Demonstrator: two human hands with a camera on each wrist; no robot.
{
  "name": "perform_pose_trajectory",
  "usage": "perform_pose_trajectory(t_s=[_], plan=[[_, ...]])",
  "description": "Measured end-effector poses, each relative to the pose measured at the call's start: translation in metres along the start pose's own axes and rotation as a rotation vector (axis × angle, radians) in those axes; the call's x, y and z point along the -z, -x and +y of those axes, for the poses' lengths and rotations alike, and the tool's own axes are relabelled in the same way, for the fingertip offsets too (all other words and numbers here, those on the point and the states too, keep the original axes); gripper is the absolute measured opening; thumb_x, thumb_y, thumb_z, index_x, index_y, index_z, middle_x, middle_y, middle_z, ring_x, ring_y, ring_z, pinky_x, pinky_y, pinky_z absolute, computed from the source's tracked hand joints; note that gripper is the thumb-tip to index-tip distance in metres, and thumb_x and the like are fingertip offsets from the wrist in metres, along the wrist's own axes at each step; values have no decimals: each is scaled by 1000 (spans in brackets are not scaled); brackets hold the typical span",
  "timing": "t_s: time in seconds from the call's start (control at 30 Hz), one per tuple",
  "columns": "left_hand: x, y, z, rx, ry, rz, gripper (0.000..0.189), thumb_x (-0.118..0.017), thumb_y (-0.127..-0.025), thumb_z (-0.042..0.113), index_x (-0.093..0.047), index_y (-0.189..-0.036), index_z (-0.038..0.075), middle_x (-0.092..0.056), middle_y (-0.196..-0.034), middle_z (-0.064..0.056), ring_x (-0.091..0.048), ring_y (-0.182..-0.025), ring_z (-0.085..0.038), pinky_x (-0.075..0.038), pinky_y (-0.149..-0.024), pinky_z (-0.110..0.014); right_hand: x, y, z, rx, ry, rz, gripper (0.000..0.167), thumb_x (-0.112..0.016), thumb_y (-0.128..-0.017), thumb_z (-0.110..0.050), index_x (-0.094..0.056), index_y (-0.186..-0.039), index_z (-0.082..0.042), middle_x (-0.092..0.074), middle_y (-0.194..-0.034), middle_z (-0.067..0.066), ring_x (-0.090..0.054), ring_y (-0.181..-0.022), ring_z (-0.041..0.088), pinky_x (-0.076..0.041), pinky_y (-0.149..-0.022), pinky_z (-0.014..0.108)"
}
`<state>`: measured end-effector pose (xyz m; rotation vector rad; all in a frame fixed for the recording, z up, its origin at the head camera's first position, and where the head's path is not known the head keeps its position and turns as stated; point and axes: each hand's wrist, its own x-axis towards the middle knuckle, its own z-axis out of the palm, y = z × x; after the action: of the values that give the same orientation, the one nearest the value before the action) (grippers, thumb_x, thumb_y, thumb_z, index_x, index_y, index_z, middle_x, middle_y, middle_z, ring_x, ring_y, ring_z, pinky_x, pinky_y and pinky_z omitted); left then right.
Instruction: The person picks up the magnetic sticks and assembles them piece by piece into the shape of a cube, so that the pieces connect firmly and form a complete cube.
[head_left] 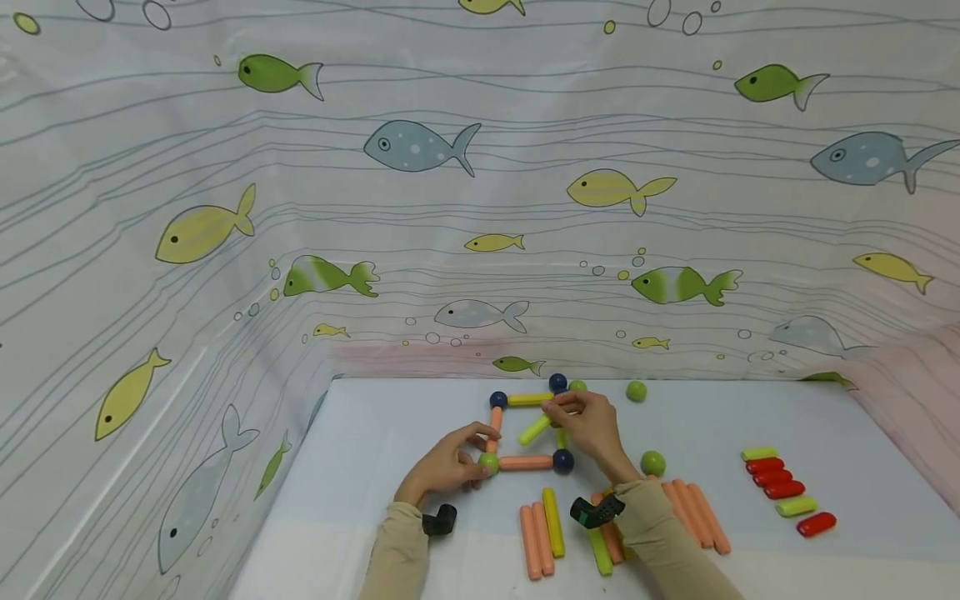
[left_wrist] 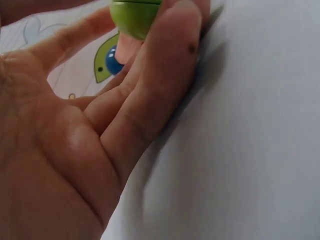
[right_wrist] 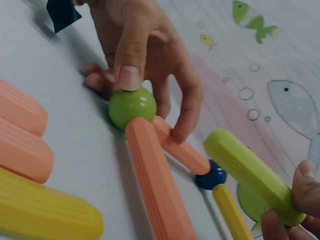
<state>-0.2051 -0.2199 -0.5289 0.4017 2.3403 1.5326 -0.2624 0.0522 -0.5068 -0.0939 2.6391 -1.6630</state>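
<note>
A four-sided frame of rods and balls lies on the table. Its near-left corner is a green ball (head_left: 489,463), which my left hand (head_left: 441,463) holds between thumb and fingers. Salmon rods (right_wrist: 159,185) run from that ball to dark blue balls (head_left: 563,461) at the near-right and far-left corners. A yellow rod (head_left: 527,400) forms the far side. My right hand (head_left: 594,423) pinches a lime-green rod (right_wrist: 250,172) by one end, its other end slanting over the frame's inside. That hand partly hides the right side and far-right corner, where a dark blue ball (head_left: 558,382) shows.
Loose green balls (head_left: 637,391) lie beyond and right of the frame. Nearer me are salmon rods (head_left: 531,542), a yellow rod (head_left: 553,522) and others partly under my right forearm. Short red pieces (head_left: 816,524) and lime pieces (head_left: 797,507) line the right. A fish-printed sheet (head_left: 555,333) stands behind.
</note>
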Motion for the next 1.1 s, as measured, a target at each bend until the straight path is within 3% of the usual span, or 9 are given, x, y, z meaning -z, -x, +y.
perform_pose_trajectory(t_s=[0.2, 0.4, 0.53, 0.67, 0.7, 0.8, 0.9, 1.0, 1.1], plan=[[-5, -5, -2, -10, -52, 23, 43, -76, -96, 6, -63, -136, 14, -62, -112, -16, -61, -57, -14, -53, -53, -27, -23, -10, -1, -4, 31, -34, 24, -83, -95, -30, -78, -104, -7, -80, -86, 4, -76, -69, 16, -52, -61, 26], [-9, -7, 1, -6, -114, 55, 43, -79, -96, 11, -60, -134, 14, -64, -110, -11, -56, -52, -11, -51, -52, -26, -36, -11, 0, 61, 126, -38, 25, -82, -95, -29, -78, -102, -5, -80, -86, 8, -68, -60, 12, -48, -55, 27], [-11, -8, 2, -3, -164, 66, 43, -79, -95, 13, -60, -133, 13, -66, -109, -8, -54, -52, -10, -49, -52, -26, -38, -10, -1, 141, 195, -29, 21, -82, -95, -28, -80, -99, -7, -80, -92, 10, -74, -74, 19, -56, -63, 34], [-19, -12, 6, 2, -336, 102, 37, -77, -97, 29, -63, -130, 22, -67, -105, 0, -56, -69, -10, -47, -64, -28, -32, -8, 1, 220, 239, -57, 20, -81, -96, -27, -81, -102, -8, -81, -101, 11, -76, -98, 30, -59, -83, 48], [-22, -13, 8, 8, -392, 121, 35, -76, -98, 34, -63, -129, 24, -66, -102, 2, -56, -73, -10, -46, -66, -29, -29, -8, 2, 221, 238, -65, 21, -80, -96, -27, -81, -105, -8, -81, -105, 12, -77, -93, 29, -60, -81, 47], [-35, -18, 15, 46, -546, 186, 33, -69, -102, 45, -65, -128, 25, -61, -95, 3, -54, -79, -13, -42, -67, -32, -12, -9, 2, 190, 212, -81, 25, -78, -99, -29, -79, -112, -8, -79, -113, 13, -75, -74, 20, -60, -70, 38], [-48, -23, 19, 71, -679, 246, 35, -62, -106, 47, -65, -130, 22, -59, -93, -1, -51, -69, -17, -40, -60, -34, 19, -5, 2, 157, 198, -82, 28, -75, -100, -31, -77, -115, -8, -77, -114, 14, -68, -57, 13, -54, -56, 29], [-55, -24, 20, 80, -767, 289, 32, -58, -108, 46, -64, -128, 22, -58, -93, -4, -49, -66, -18, -39, -57, -35, 67, 1, 6, 169, 269, -45, 28, -74, -101, -34, -78, -112, -8, -78, -109, 13, -72, -69, 19, -54, -61, 30], [-58, -24, 20, 68, -779, 321, 22, -58, -109, 40, -63, -118, 21, -54, -87, -3, -47, -63, -19, -37, -54, -35, 127, 6, 17, 143, 416, -17, 32, -71, -103, -33, -76, -116, -4, -77, -109, 18, -74, -86, 31, -55, -65, 37]])
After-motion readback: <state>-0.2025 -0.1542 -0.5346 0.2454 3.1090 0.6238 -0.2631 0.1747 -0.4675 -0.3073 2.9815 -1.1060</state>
